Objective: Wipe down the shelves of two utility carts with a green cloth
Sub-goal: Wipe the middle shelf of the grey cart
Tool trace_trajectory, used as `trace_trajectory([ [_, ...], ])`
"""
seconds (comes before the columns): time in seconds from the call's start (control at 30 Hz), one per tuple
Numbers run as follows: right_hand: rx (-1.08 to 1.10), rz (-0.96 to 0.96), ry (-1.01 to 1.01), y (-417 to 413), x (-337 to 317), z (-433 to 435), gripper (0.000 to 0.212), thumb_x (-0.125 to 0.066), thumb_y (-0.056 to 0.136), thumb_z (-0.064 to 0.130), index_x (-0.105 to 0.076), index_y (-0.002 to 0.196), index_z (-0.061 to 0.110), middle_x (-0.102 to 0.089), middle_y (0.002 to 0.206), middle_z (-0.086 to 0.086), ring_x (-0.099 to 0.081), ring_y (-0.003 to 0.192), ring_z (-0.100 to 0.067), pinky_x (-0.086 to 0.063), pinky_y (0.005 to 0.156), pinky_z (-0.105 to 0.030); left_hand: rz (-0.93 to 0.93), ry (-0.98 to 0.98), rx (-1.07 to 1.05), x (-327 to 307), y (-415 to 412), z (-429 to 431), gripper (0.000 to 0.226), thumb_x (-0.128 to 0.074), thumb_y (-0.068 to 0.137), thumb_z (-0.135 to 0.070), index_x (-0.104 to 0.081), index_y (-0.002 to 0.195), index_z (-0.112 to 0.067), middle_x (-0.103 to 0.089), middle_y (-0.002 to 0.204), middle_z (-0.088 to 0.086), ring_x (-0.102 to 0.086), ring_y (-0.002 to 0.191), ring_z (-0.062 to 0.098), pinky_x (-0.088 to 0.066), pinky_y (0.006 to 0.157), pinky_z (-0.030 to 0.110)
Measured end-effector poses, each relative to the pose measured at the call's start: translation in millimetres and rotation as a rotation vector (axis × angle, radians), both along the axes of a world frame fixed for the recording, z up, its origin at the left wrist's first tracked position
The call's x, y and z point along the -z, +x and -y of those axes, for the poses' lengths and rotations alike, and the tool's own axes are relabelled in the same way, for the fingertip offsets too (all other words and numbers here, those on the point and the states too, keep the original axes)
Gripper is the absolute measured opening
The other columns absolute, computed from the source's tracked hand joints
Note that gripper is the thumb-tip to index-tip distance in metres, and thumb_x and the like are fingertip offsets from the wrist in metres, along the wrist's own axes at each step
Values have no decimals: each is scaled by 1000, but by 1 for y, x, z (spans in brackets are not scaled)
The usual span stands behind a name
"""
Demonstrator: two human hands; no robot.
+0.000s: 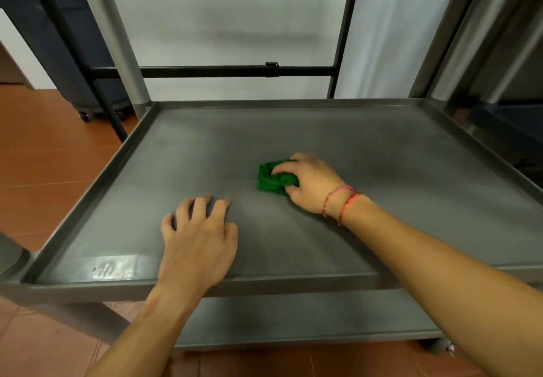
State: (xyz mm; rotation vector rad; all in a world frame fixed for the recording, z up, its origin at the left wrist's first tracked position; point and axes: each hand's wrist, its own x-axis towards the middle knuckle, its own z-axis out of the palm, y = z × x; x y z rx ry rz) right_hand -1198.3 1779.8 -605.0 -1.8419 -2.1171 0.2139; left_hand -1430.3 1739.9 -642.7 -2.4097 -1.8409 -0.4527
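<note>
- On the middle shelf (293, 130) of a grey metal cart, near its centre: the green cloth (271, 181), bunched into a small wad, lying on the metal.
- Right hand (308, 183) grips the cloth, fingers curled over its top, thumb tucked at the near side. Red string bracelets (342, 200) at the wrist.
- Left hand (199, 238) rests flat near the front rim, fingers spread, holding nothing; looks like a brace.
- Cloth judged soft, light and limp; likely to slide easily on the smooth metal. Best held from above with the palm pressing down, wad gathered so no loose edge drags.
- Raised rim all round; corners probably need a fingertip pushed into the cloth.
- Lower shelf (293, 318) visible beneath; second cart's frame at right edge, unclear.
</note>
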Motion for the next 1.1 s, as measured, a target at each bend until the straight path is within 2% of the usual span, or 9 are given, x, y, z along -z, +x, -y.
trace_trajectory([
  [0.17, -177, -29, 102, 8, 9, 84, 41, -53, 71, 27, -73, 107, 28, -62, 105, -4, -58, 95, -23, -41, 91, -22, 1, -6, 3, 1, 0, 0, 49, -27, 87, -41, -55, 126, -29, -53, 133, 2, -46, 122, 29, -38, 98, 53],
  [0.33, -245, -82, 30, 26, 4, 135, 40, -57, 70, 18, -73, 104, 31, -58, 110, 6, -50, 96, -9, -38, 87, -11, -11, -19, 7, 1, 0, 1, 50, -25, 88, -41, -54, 127, -28, -53, 133, 3, -46, 122, 30, -38, 98, 53],
  [0.53, -178, -74, 57, 38, -1, 72, 44, -58, 63, 10, -76, 100, 23, -68, 104, -10, -65, 94, -30, -41, 89, -22, -10, -37, 8, -3, 0, 3, 46, -31, 89, -39, -53, 128, -29, -53, 133, 3, -47, 121, 29, -38, 98, 52],
  [0.73, 23, -72, -38, 44, 3, -1, 45, -59, 79, 7, -68, 120, 23, -63, 114, -12, -57, 109, -31, -44, 95, -31, 50, -72, 8, -3, -1, 1, 39, -42, 96, -35, -47, 134, -33, -45, 141, -3, -36, 130, 24, -27, 107, 48],
  [0.8, -3, -86, -47, 45, 7, 11, 56, -57, 82, 15, -54, 136, 26, -56, 128, -12, -52, 120, -31, -42, 103, -34, 66, -96, 10, -4, 0, 0, 39, -41, 96, -35, -46, 134, -35, -43, 142, -4, -33, 132, 22, -24, 108, 47],
  [0.9, 36, -117, -77, 55, 4, 48, 79, -57, 82, 47, -21, 152, 37, -36, 151, -14, -32, 141, -29, -31, 116, -37, 75, -121, 23, -6, -1, -1, 39, -42, 95, -35, -47, 134, -34, -43, 141, -4, -33, 132, 22, -22, 110, 46],
  [0.93, 76, -89, -58, 60, 3, 60, 80, -52, 81, 58, -21, 152, 37, -36, 152, -15, -30, 143, -30, -30, 117, -38, 71, -127, 27, -8, 0, -1, 41, -44, 95, -35, -48, 135, -32, -44, 141, -2, -34, 131, 23, -22, 110, 45],
  [1.0, 173, -39, 1, 70, 1, 88, 77, -38, 79, 71, -37, 146, 34, -43, 145, -15, -36, 137, -32, -33, 114, -38, 101, -136, 50, -17, 8, -7, 44, -45, 94, -37, -50, 136, -26, -49, 136, 4, -39, 127, 28, -27, 108, 45],
  [1.1, 300, 79, 63, 81, 11, 125, 70, -27, 83, 74, -57, 130, 32, -51, 132, -12, -42, 127, -32, -41, 103, -42, 225, -126, 216, -35, 42, -24, 67, -34, 83, -56, -50, 137, -19, -54, 132, 12, -46, 120, 36, -36, 102, 44],
])
